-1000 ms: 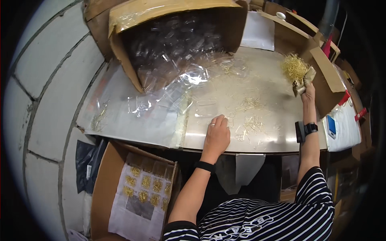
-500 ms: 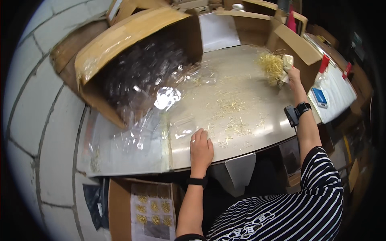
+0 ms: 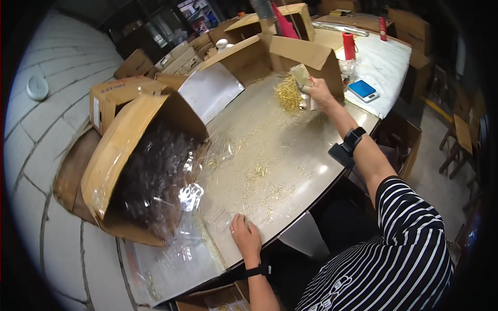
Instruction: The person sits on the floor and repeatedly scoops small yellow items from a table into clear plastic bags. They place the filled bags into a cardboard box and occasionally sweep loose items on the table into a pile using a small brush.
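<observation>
My right hand [image 3: 320,93] grips a pale, flat-sided object [image 3: 299,74] at the far right of the metal tabletop [image 3: 228,176]. A bristling clump of thin gold metal pieces [image 3: 287,95], like pins or clips, sits right against that object. The fingers partly cover it, so its exact kind is unclear. Near the front edge of the table rests my left hand [image 3: 246,239], its thumb apart from the fingers. Its fingertips are beside a clear plastic piece [image 3: 222,220]. Loose gold pieces [image 3: 259,173] lie scattered between the two hands.
A tipped cardboard box [image 3: 116,166] full of clear plastic pieces [image 3: 161,181] stands at left. Cardboard walls [image 3: 303,52] edge the table's far side. Further right are a blue-topped scale [image 3: 364,90] and a red roll [image 3: 348,46]. Below the front edge sits an open carton [image 3: 218,298].
The view has swung to the right and now takes in more of the room behind. My right hand still holds the pale object by the gold clump; my left hand stays near the front edge.
</observation>
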Demonstrator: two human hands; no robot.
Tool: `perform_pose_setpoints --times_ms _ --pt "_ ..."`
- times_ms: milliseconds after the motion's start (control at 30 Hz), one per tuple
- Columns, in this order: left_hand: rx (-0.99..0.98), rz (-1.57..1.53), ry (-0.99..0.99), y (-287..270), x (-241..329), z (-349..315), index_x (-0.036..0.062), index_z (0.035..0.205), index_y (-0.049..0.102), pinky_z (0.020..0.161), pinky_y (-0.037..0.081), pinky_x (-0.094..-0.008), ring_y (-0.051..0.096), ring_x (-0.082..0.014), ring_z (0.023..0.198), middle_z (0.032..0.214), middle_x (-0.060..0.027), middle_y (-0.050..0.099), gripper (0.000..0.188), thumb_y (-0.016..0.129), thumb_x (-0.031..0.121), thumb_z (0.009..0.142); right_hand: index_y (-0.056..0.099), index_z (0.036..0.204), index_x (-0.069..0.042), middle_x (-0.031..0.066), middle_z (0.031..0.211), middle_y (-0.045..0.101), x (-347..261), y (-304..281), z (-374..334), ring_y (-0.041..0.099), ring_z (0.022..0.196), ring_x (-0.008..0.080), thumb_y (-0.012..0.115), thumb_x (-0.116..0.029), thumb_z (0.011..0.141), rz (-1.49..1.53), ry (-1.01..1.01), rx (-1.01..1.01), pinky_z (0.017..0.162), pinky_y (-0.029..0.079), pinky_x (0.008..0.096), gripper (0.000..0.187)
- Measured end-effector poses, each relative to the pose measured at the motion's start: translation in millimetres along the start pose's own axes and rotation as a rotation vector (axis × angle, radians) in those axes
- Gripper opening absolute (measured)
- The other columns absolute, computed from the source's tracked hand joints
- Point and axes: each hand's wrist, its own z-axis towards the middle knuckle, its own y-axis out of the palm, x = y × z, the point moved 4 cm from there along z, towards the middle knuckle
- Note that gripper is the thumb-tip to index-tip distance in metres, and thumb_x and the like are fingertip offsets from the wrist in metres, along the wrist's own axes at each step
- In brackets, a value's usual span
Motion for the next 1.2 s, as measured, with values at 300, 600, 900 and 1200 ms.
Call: perform_pose_setpoints --times_ms 300,600,900,1200 --pt "0.011 -0.056 0.018 13 -2 5 -0.0056 0.106 0.057 0.100 0.036 -0.0416 0.048 -0.0375 0.114 0.118 -0.0216 0.055 0.028 0.055 0.001 0.078 0.066 0.094 0.000 0.0025 0.079 0.063 52 -11 -13 0.055 0.067 0.0085 0.069 -0.008 0.076 -0.116 0.163 0.133 0.058 0.047 0.0303 0.020" --pt "-0.036 0.064 0.115 9 -40 -10 -0.0080 0.115 0.057 0.102 0.036 -0.0431 0.049 -0.0379 0.114 0.117 -0.0252 0.057 0.033 0.052 0.012 0.090 0.064 0.082 0.001 0.0134 0.073 0.064 75 63 -35 0.059 0.068 0.0220 0.058 -0.012 0.078 0.041 0.029 0.232 0.065 0.048 0.0386 0.016" --pt "-0.054 -0.001 0.105 16 -16 -6 -0.0079 0.112 0.058 0.101 0.036 -0.0433 0.050 -0.0382 0.112 0.117 -0.0259 0.056 0.034 0.056 0.015 0.087 0.063 0.091 0.002 0.0158 0.075 0.065 67 36 -45 0.064 0.071 0.0247 0.066 -0.013 0.073 0.023 0.257 0.333 0.068 0.048 0.0375 0.024" --pt "0.003 0.017 0.085 28 -4 5 -0.0056 0.107 0.057 0.100 0.037 -0.0435 0.050 -0.0386 0.111 0.116 -0.0229 0.056 0.031 0.049 -0.001 0.078 0.057 0.084 -0.004 0.0057 0.074 0.057 1 61 -30 0.057 0.062 0.0168 0.055 -0.002 0.081 0.491 0.047 0.151 0.050 0.047 0.0322 0.004"
